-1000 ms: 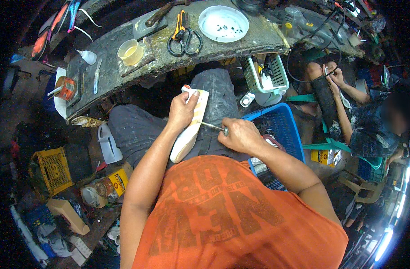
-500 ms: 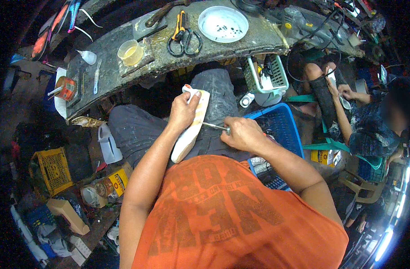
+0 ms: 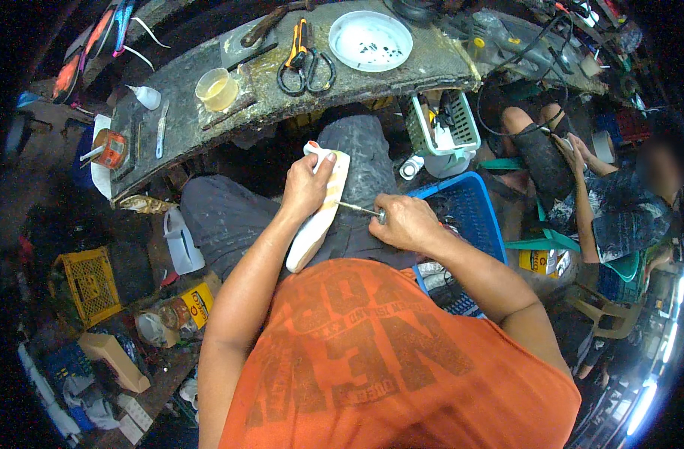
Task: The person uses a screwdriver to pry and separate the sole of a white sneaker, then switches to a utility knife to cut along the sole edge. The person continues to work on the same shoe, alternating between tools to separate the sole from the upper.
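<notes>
White shoe (image 3: 309, 241) slants over the lap (image 3: 368, 168), the left hand (image 3: 307, 185) gripping its upper end and the right hand (image 3: 404, 222) clenched round an awl-like tool (image 3: 359, 209) at its edge, apparently for piercing or stitching, so the next move calls for steady bracing.

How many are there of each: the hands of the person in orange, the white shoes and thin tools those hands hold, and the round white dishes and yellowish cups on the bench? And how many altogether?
Left hand and right hand: 2
Shoe: 1
Tool: 1
Dish: 1
Cup: 1
Total: 6
</notes>
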Motion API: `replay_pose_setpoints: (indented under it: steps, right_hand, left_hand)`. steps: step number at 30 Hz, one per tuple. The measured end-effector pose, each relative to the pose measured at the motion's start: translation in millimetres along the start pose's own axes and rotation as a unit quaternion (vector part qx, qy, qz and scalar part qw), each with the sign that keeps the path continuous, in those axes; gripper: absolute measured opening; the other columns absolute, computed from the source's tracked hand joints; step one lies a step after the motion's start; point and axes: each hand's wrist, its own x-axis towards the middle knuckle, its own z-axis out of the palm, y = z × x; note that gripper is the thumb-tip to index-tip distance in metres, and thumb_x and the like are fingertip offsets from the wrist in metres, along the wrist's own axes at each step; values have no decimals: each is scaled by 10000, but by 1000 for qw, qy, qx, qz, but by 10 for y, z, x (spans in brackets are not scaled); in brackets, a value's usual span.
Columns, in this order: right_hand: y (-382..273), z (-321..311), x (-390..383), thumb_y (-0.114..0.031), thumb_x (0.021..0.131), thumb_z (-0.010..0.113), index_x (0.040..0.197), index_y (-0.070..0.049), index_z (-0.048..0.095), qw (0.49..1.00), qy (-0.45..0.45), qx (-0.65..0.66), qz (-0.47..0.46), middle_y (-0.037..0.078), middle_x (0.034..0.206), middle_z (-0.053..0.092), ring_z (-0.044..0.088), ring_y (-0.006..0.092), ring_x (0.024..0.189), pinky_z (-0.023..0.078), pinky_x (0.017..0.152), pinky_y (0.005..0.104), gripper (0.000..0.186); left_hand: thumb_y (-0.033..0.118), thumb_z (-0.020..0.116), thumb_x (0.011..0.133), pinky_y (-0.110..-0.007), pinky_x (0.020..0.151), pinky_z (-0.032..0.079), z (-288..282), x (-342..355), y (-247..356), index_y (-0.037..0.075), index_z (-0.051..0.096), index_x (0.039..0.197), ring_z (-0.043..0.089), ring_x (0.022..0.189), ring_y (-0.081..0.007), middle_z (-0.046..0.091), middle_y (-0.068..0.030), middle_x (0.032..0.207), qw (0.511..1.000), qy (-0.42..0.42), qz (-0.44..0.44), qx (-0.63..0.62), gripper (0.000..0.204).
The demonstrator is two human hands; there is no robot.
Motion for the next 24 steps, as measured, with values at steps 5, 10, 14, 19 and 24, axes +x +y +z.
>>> replay_pose_setpoints:
  steps: [5,10,14,19,24]
  right_hand:
    - [-23,46,1,-302,861,688,966,-11,694,1000,18,-2,-9,261,889,740,734,443,840,587,768,550,309]
    - [-37,50,-47,-296,859,692,947,-18,679,999,17,-5,-35,239,890,740,729,439,822,584,756,551,292]
    - [-53,-11,-69,-315,866,682,944,-18,665,998,3,-8,-62,238,920,736,727,450,846,585,789,569,307]
    - [-69,-191,-94,-321,863,682,976,-11,695,1000,-19,0,-22,261,945,743,730,457,897,582,826,571,330]
    - [-117,-241,-137,-328,873,677,1019,1,713,999,-26,34,33,285,941,744,730,470,913,580,841,565,362]
  left_hand:
    - [376,661,1043,-381,643,491,28,22,-42,-19,681,841,617,666,-143,695,-109,730,1000,7,2,19,444]
    - [379,663,1042,-379,665,506,17,34,-43,-22,696,865,645,696,-151,718,-121,762,999,-13,-24,20,439]
    - [377,657,1046,-378,673,511,7,-20,25,-23,706,880,648,702,-151,728,-128,777,1000,-1,-22,10,435]
    - [361,662,1043,-417,647,495,-127,23,136,-40,656,802,641,646,-192,698,-165,726,997,54,-20,-60,468]
    - [422,681,1024,-358,713,530,-196,76,186,-17,733,999,680,761,-166,750,-105,866,990,45,-61,-115,442]
